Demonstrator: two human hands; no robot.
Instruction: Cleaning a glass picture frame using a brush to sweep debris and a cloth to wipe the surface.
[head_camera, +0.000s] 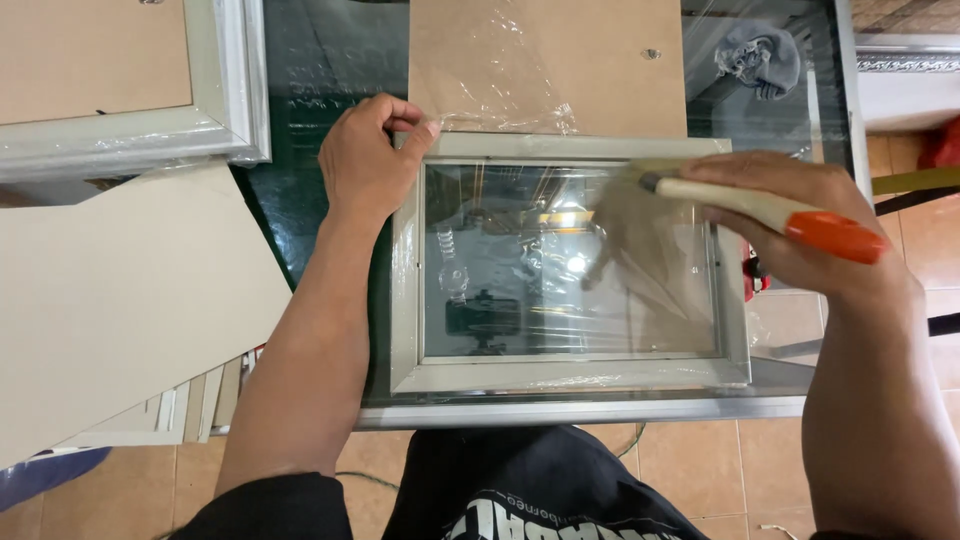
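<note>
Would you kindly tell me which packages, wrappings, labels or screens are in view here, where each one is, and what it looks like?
Clear plastic wrap: crinkled transparent film over the brown board, by the left hand.
Plastic film: clear sheet across the pale picture frame, under the right hand holding a brush.
Labels, screens: none visible.

I'm looking down on a dark glass surface (320, 70) with a metal edge; it reflects bright light from above. Below it I see a floor (690, 460) of tan tiles with pale joints. At the far right stands a white ornate moulding (905, 65), beside something red.
</note>
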